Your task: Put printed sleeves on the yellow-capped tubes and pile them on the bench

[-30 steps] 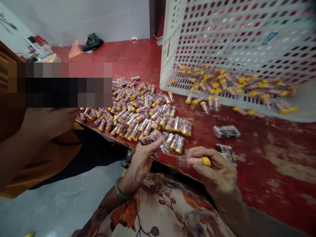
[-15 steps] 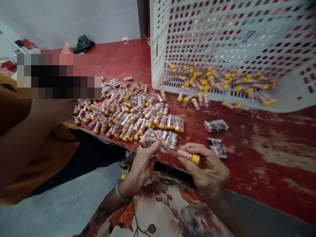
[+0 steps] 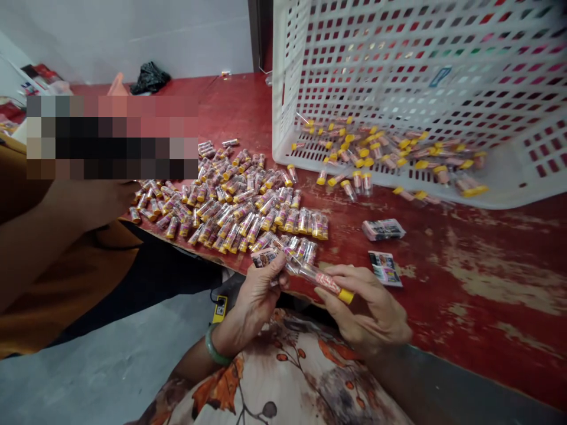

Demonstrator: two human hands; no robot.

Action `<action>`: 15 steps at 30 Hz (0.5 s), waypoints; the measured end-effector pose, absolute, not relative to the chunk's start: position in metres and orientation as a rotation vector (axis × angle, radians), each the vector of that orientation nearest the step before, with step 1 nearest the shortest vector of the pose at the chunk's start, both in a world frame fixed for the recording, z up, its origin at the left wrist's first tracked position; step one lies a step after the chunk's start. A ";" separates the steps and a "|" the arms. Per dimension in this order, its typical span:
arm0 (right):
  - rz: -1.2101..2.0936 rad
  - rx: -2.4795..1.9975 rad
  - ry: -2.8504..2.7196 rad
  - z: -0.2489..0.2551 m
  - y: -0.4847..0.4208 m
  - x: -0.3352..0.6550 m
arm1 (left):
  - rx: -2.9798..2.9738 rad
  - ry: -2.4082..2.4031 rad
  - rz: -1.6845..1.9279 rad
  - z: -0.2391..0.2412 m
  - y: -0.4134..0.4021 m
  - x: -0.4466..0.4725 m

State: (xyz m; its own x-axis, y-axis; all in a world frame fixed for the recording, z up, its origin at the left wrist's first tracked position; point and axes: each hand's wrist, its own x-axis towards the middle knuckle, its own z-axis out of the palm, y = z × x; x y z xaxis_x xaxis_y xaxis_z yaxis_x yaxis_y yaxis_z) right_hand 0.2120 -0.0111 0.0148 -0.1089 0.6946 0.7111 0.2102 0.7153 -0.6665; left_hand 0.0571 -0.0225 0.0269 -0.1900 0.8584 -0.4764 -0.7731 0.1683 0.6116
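Note:
My right hand (image 3: 374, 310) pinches a clear tube (image 3: 326, 281) by its lower part, with a yellow cap at the right end and red-and-white contents inside. The tube lies tilted, its clear end pointing up and left toward my left hand. Between thumb and fingers of my left hand (image 3: 259, 295) is a small printed label (image 3: 264, 257) in pink and black; whether it is one or several cannot be seen. Just beyond my hands, a large heap of labelled tubes (image 3: 239, 206) with yellow caps lies on the red table (image 3: 478, 260).
A white plastic basket (image 3: 283, 106) rests on its side at the back right, with yellow-capped tubes in it and spilling out. A stack of labels (image 3: 383, 229) and a flatter label pile (image 3: 385, 268) lie to the right. A co-worker's arm (image 3: 84, 203) reaches in from the left.
The tube in my right hand has tipped, its capped end slightly lower and its clear end more exposed. My left hand keeps its hold on the label. The co-worker's arm has shifted slightly left.

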 end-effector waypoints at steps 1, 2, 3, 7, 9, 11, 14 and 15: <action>0.414 -0.729 -1.693 0.016 -0.011 0.211 | 0.113 0.966 1.463 0.026 -0.023 0.057; 0.357 -0.721 -1.718 0.017 -0.011 0.209 | 0.116 0.960 1.452 0.025 -0.023 0.057; 0.306 -0.711 -1.735 0.018 -0.012 0.208 | 0.126 0.955 1.434 0.024 -0.024 0.057; 0.118 -0.704 -1.800 0.014 -0.013 0.201 | 0.179 0.960 1.388 0.022 -0.026 0.059; -0.029 -0.711 -1.867 0.006 -0.014 0.199 | 0.194 0.984 1.406 0.021 -0.027 0.061; -0.093 -0.704 -1.932 -0.001 -0.013 0.198 | 0.209 1.010 1.418 0.020 -0.027 0.061; 0.183 -0.669 -2.012 -0.002 -0.012 0.201 | 0.258 1.034 1.389 0.019 -0.027 0.059; 0.330 -0.662 -2.026 0.000 -0.011 0.203 | 0.280 1.038 1.375 0.019 -0.027 0.057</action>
State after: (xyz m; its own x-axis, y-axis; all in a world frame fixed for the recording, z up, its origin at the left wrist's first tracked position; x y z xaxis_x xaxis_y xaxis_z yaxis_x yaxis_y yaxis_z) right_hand 0.2031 -0.0113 0.0004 -0.4065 0.5751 0.7100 0.3204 0.8174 -0.4787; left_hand 0.0571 -0.0269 0.0194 -0.1430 0.8878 -0.4374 -0.6639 0.2417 0.7077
